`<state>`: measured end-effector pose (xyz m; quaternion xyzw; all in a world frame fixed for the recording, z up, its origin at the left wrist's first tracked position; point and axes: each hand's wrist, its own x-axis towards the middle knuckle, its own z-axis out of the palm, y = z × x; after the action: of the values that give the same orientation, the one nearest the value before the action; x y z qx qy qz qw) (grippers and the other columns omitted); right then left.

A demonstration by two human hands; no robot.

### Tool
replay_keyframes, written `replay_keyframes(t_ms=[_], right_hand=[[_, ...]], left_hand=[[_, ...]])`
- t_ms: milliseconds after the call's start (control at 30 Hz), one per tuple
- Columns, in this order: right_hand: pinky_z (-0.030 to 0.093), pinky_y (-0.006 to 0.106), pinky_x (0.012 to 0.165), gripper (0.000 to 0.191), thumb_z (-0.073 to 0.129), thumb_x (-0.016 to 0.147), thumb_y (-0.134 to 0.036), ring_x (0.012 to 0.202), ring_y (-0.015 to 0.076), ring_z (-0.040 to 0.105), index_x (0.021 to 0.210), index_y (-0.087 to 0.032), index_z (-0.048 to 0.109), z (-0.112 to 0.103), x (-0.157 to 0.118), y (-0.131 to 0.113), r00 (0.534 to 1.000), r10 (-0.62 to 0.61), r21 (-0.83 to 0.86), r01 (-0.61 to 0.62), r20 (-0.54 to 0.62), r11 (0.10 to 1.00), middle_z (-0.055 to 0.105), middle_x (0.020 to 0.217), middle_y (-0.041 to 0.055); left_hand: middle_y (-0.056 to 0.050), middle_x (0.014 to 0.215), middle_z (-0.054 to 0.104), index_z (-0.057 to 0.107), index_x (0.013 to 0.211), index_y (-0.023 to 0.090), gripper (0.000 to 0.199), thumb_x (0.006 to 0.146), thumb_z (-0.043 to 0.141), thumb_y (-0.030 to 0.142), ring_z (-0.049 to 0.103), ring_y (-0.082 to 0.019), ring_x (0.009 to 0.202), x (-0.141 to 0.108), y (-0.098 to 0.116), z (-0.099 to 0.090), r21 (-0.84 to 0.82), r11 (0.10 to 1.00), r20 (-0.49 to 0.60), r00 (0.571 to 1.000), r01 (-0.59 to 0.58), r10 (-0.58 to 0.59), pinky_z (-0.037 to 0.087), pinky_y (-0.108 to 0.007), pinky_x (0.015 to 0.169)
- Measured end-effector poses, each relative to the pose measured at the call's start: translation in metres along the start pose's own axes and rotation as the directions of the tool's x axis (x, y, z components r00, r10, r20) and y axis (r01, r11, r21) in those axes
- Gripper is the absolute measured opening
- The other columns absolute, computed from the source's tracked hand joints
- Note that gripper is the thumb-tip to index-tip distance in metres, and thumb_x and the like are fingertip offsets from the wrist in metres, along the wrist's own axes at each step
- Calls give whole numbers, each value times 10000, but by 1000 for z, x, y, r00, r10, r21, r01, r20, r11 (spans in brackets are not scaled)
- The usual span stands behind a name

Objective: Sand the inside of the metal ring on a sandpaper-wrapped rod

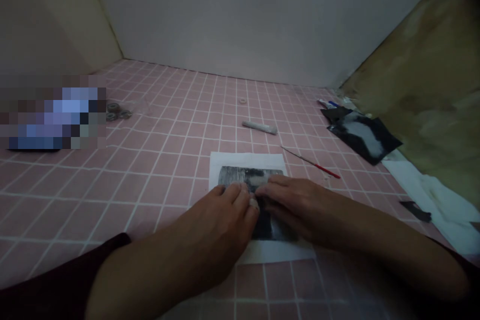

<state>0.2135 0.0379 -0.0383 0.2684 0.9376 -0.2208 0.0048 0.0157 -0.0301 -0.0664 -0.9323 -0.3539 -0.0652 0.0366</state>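
pressing: the bare left hand and the bare right hand lie together on the sheet, fingertips close at its middle; whether they pinch it or only rest on it, i cannot tell.
sheet: a black-and-grey mottled rectangular print lies under both hands, on a white rectangular paper sheet.
how far: the print's upper and lower ends show, its middle is hidden under the fingers, and no tool is in either hand.
nearby: a grey cylindrical stick lies above the paper; a thin pointed tool with a red handle lies just off its upper right corner.
further right: a crumpled black-and-white sheet, slim pens and a white cloth.
further left: dark metal rings beside a blurred blue object.
edges: the white paper sits on a pink tiled surface with white grout, with open tile to its left and nearest the person.
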Motion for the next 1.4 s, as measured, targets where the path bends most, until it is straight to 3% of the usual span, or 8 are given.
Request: replay_keyframes(t_ms=[233,500,733,900,1033,1200,1333,1400], right_hand=[[429,296,750,190,391,942,-158,816,156,525,1005,-138,569,-2,0,-2,1000,21,4,-21,-21,1000,560,930,74],[387,272,681,39,491,890,-160,737,134,496,912,-150,521,0,0,3,997,32,30,-31,-65,999,554,819,17],[411,299,703,104,430,898,-142,796,175,533,946,-123,520,2,2,6,987,59,-70,-71,-152,995,573,900,87],[404,257,667,75,458,899,-168,716,136,524,851,-155,514,-2,0,2,1000,-27,-1,27,-9,1000,575,806,36],[405,273,680,67,486,885,-176,748,154,536,905,-134,535,-1,2,8,984,10,-83,-25,-178,996,589,838,61],[399,245,658,46,500,879,-169,695,126,525,888,-156,544,-2,2,7,999,-48,13,48,-16,999,583,782,16],[406,279,698,90,490,880,-168,764,159,540,918,-121,557,-4,2,6,988,21,-69,-32,-155,997,595,851,66],[402,269,677,79,496,870,-154,735,150,535,904,-127,562,-7,1,5,995,23,-51,-28,-95,998,591,818,50]], left_hand=[[-193,1158,577,576,1070,68,259,868,439,157,497,-344,1095,0,-1,-1,-19,1000,24,1000,2,-2,498,-453,794],[-191,1185,571,574,1081,81,259,869,452,166,486,-345,1120,-1,-2,-1,-15,1000,13,1000,-9,9,482,-464,825],[-182,1154,586,572,1080,87,262,863,452,174,508,-325,1082,-1,0,2,-3,1000,10,1000,12,-12,477,-451,822],[-190,1155,586,557,1104,86,287,848,455,165,522,-316,1066,-1,0,2,1,1000,11,1000,5,-5,467,-462,838],[-191,1156,585,559,1098,86,278,859,437,156,523,-305,1064,-2,-1,3,-11,1000,15,1000,17,-17,462,-458,841],[-186,1148,583,576,1069,87,258,864,452,182,518,-322,1053,-1,0,1,0,1000,-1,1000,-2,2,478,-454,803],[-185,1167,569,576,1067,86,253,854,460,159,498,-335,1087,0,-1,-1,-3,1000,9,1000,7,-7,489,-442,790],[-188,1178,561,572,1075,86,259,848,467,151,491,-339,1099,0,-1,0,-6,1000,25,1000,7,-6,489,-449,802]])
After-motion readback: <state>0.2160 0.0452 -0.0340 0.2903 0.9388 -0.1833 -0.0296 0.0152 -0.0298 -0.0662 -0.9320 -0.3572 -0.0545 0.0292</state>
